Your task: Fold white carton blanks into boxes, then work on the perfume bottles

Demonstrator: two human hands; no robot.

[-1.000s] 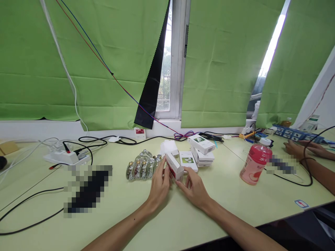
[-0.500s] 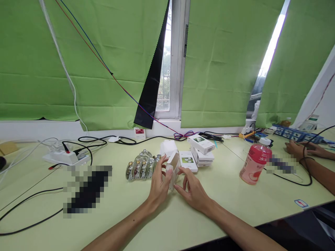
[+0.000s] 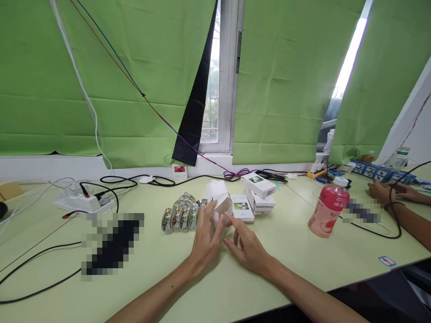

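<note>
A small white cardboard box (image 3: 222,207) is between my hands, its end flap raised so that the pale inside shows. My left hand (image 3: 206,231) wraps its left side, thumb toward the opening. Bent fingertips of my right hand (image 3: 247,241) pinch at the box's near right edge. Just left of my left hand lies a row of round metal pieces in clear plastic wrap (image 3: 180,217). Another white box (image 3: 216,189) stands behind the held one. A flat white box with a green and white picture (image 3: 241,207) lies beyond my right hand.
Stacked white boxes (image 3: 261,190) stand at the back. A pink-labelled bottle (image 3: 329,208) is at right; farther right, another person's hands (image 3: 380,193) rest near blue cases (image 3: 384,172). A power strip (image 3: 84,204) and cables lie at left, near a pixelated dark object (image 3: 114,244).
The held box has turned in my hands and its end has come open. My right fingers have moved from its right end to the edge of the opening.
</note>
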